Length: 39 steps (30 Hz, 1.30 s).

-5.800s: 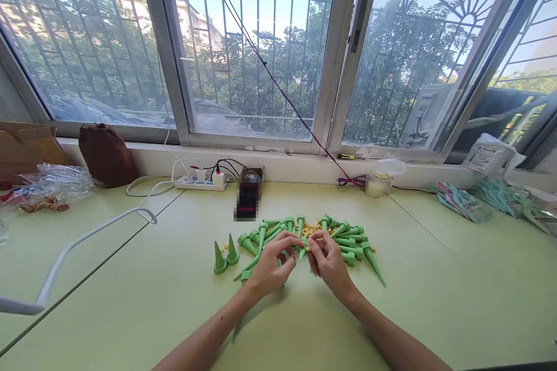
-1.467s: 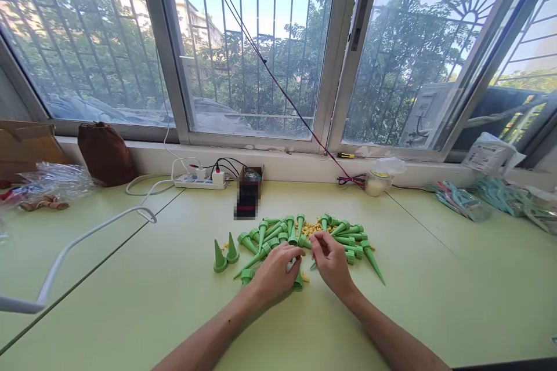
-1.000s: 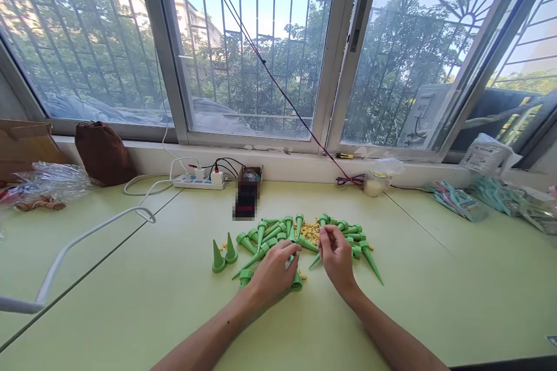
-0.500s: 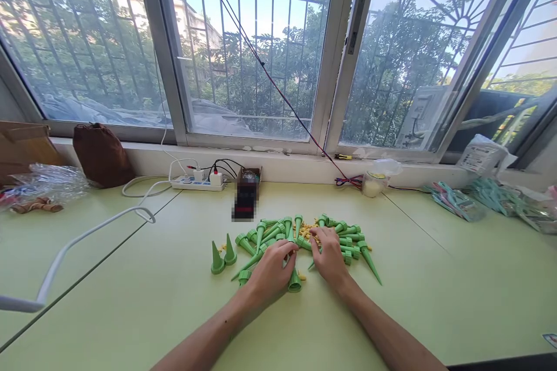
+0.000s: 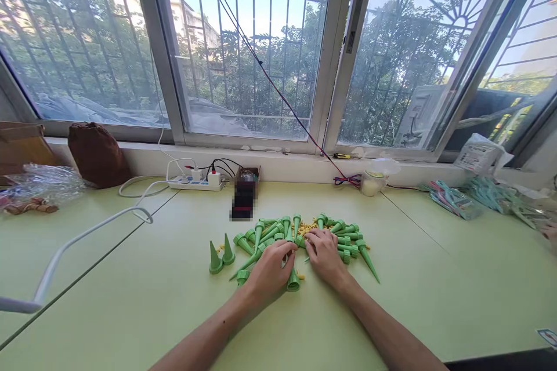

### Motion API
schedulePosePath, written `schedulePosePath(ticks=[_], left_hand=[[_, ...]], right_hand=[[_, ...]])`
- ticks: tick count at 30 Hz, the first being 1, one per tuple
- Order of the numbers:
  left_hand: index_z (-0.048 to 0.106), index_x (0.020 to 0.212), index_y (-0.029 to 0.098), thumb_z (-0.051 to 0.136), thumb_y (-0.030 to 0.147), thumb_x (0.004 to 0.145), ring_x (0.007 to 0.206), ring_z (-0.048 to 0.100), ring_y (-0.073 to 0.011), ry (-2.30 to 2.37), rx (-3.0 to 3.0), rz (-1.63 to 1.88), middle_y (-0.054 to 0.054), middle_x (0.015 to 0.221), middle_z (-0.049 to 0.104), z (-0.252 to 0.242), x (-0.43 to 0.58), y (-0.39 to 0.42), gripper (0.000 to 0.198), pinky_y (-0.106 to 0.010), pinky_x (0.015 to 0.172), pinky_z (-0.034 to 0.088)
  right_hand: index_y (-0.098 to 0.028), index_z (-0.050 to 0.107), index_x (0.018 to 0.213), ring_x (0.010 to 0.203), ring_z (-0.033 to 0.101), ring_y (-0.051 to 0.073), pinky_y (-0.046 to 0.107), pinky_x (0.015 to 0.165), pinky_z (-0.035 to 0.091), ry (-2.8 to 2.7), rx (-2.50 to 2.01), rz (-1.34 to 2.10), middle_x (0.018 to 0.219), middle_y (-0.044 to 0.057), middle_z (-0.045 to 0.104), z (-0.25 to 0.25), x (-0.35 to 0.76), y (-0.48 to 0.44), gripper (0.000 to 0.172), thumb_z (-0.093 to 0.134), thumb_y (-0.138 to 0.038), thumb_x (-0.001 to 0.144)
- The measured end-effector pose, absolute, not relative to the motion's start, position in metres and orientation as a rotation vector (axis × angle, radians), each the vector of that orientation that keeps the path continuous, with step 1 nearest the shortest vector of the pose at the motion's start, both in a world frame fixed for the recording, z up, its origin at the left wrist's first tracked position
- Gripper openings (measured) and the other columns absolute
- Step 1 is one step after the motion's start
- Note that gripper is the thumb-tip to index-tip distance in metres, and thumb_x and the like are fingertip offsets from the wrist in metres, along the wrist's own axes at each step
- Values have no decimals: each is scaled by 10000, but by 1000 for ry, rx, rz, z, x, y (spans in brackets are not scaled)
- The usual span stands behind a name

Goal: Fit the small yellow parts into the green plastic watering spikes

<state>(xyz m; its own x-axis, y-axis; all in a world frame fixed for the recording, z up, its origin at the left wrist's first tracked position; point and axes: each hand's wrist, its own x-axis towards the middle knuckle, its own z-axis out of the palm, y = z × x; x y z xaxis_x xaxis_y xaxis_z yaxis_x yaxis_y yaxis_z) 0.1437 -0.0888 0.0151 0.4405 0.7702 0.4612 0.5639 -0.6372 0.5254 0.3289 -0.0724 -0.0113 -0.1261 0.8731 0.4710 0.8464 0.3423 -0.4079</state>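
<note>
Green plastic spikes with ribbed caps [image 5: 350, 251] lie heaped on the pale green table around both hands. My left hand [image 5: 272, 266] is closed, thumb and fingertips pinched together; whatever is between them is hidden. Just under it lies a green spike [image 5: 293, 285] with its round open end towards me. My right hand [image 5: 324, 252] rests at the heap's middle, fingers bent but apart, their tips close to a green cap [image 5: 300, 241] and the small yellow pieces [image 5: 304, 228]. Off to the left, two green cones [image 5: 215, 259] stand upright.
A white bent metal arm [image 5: 65, 255] reaches in from the left. At the back are a power strip [image 5: 195, 182], a small box with a blurred dark front [image 5: 243, 200], a jar [image 5: 371, 184] and a brown bag [image 5: 98, 156]. Packaged items [image 5: 452, 200] lie at the right.
My right hand has shifted slightly left, its thumb and fingertips now nearer the green cap at the middle. My left hand has kept its pinch. The view has turned a little.
</note>
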Motion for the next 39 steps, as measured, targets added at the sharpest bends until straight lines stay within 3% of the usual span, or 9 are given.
schedulePosePath(ticks=[25, 39], left_hand=[[687, 952, 188, 496, 142, 934, 852, 654, -200, 1170, 2428, 936, -65, 920, 707, 14, 144, -89, 198, -303, 765, 512], [700, 952, 195, 487, 151, 928, 865, 653, -205, 1170, 2424, 922, -67, 925, 712, 16, 143, -92, 218, -316, 783, 513]], right_hand=[[-243, 729, 1151, 1168, 530, 296, 432, 966, 355, -1999, -1601, 97, 1292, 72, 670, -14, 329, -71, 261, 520, -290, 1004], [-240, 754, 1075, 1114, 559, 277, 413, 943, 358, -1985, -1581, 73, 1179, 73, 706, -14, 329, -72, 235, 542, -299, 991]])
